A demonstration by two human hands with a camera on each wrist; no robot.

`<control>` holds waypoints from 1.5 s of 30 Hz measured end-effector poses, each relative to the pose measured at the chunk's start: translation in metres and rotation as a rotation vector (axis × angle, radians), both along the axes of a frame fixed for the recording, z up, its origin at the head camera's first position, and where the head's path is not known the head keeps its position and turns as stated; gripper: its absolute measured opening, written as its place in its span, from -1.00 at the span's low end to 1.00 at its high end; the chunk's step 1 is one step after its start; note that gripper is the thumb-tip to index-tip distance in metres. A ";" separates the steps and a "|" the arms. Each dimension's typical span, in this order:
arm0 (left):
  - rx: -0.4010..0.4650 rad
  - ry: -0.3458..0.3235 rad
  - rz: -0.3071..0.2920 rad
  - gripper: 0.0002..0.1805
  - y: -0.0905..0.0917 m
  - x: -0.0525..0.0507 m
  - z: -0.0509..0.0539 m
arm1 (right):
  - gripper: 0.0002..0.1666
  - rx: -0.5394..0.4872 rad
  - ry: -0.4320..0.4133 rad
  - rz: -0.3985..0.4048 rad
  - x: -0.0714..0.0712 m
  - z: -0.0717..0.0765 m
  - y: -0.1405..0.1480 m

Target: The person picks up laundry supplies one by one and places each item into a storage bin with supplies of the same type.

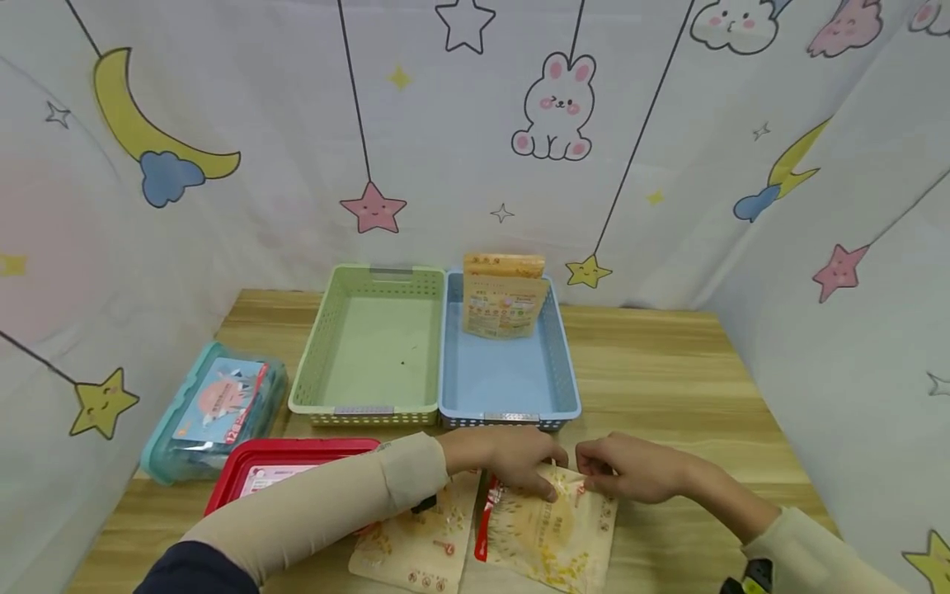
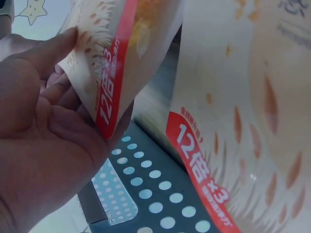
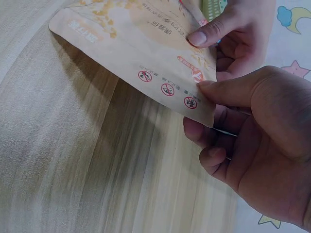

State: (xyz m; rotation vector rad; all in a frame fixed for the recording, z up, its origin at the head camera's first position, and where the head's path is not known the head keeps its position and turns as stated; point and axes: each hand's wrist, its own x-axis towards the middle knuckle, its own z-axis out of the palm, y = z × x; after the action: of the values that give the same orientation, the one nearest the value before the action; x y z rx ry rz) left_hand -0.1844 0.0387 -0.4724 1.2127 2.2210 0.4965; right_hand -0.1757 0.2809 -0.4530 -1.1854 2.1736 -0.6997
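A cream pouch (image 1: 549, 528) with a red stripe and yellow print is held by its far edge in both hands. My left hand (image 1: 512, 462) pinches one corner, thumb on the printed face. At the other corner my right hand (image 1: 638, 466) pinches it between thumb and fingers. In the right wrist view the pouch (image 3: 146, 63) is tilted, its lower edge raised above the table. A second, similar pouch (image 1: 426, 532) lies to its left, partly hidden under my left forearm. Both pouches show red stripes in the left wrist view.
A green basket (image 1: 386, 346) and a blue basket (image 1: 512, 379) stand side by side behind my hands. A pouch (image 1: 505, 305) stands upright at the blue basket's back. On the left are a teal-lidded box (image 1: 223, 404) and a red-rimmed box (image 1: 297, 447), partly covered by my left arm.
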 end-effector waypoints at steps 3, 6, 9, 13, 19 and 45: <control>0.009 -0.003 -0.006 -0.61 0.000 0.000 0.000 | -0.84 -0.014 0.025 -0.002 0.001 0.001 -0.001; 0.012 -0.010 0.002 -0.67 -0.001 0.000 0.001 | -0.84 -0.022 0.033 -0.001 0.001 0.003 -0.001; 0.020 -0.016 0.005 -0.74 -0.002 -0.001 0.002 | -0.84 -0.027 0.032 0.005 0.000 0.004 -0.002; 0.040 -0.021 -0.009 -0.75 -0.004 -0.002 0.003 | -0.83 -0.053 0.009 0.019 -0.003 0.005 -0.002; 0.042 -0.047 -0.034 -0.65 -0.006 -0.004 0.005 | -0.81 -0.075 -0.023 0.017 -0.006 0.005 -0.002; 0.263 -0.058 0.030 -0.82 -0.017 -0.011 0.023 | -0.86 -0.196 -0.017 -0.141 -0.020 0.043 -0.003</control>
State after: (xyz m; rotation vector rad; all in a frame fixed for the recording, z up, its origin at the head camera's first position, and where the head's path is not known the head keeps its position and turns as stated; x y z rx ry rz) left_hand -0.1958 0.0212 -0.4495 1.2787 2.1774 0.8469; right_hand -0.1954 0.2779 -0.4103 -1.1244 2.2303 -0.9989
